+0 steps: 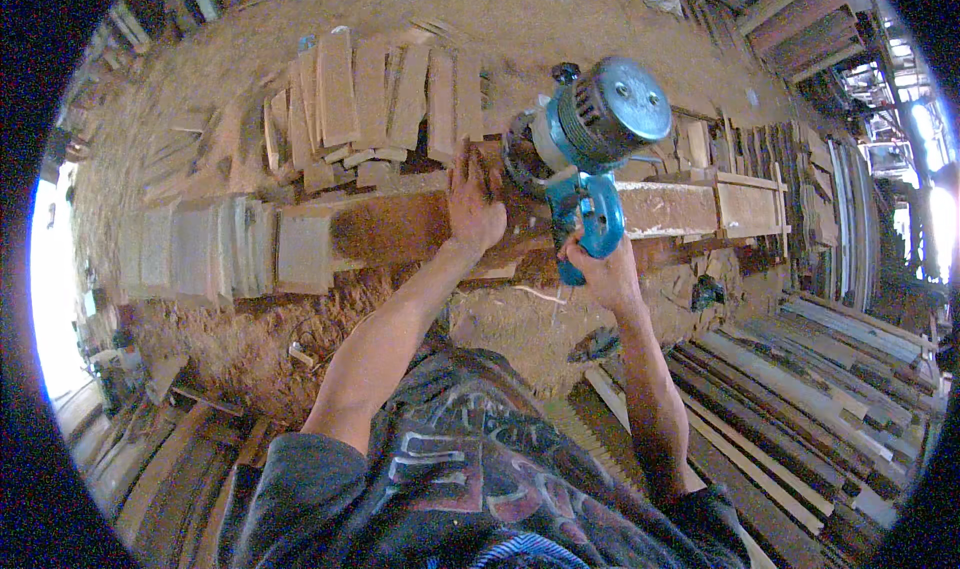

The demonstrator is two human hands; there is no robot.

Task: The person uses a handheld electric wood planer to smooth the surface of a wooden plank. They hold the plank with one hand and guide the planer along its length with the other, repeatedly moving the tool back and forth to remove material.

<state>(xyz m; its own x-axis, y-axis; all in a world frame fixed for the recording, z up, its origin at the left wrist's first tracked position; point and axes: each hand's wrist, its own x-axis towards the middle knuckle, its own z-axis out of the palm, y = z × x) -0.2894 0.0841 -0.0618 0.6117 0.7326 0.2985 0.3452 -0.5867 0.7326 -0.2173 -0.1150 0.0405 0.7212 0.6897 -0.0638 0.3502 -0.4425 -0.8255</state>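
My right hand (pixel 600 264) is closed around the loop handle of a blue power router (pixel 590 139). The tool has a dark ribbed motor housing, a shiny top cap and a black knob on its far side. It stands over a long wooden beam (pixel 680 207) that runs left to right in front of me. To the left of the router, my left hand (pixel 475 209) rests on the wood, its fingers stretched away from me. The router's underside and the spot where it meets the wood are hidden.
A row of short boards (pixel 210 244) lies along the beam's left end. Beyond it sits a heap of cut boards (pixel 365 94). Upright slats (pixel 800 174) stand at the right. Long planks (pixel 800 409) lie at the lower right, and more timber (pixel 170 469) at the lower left.
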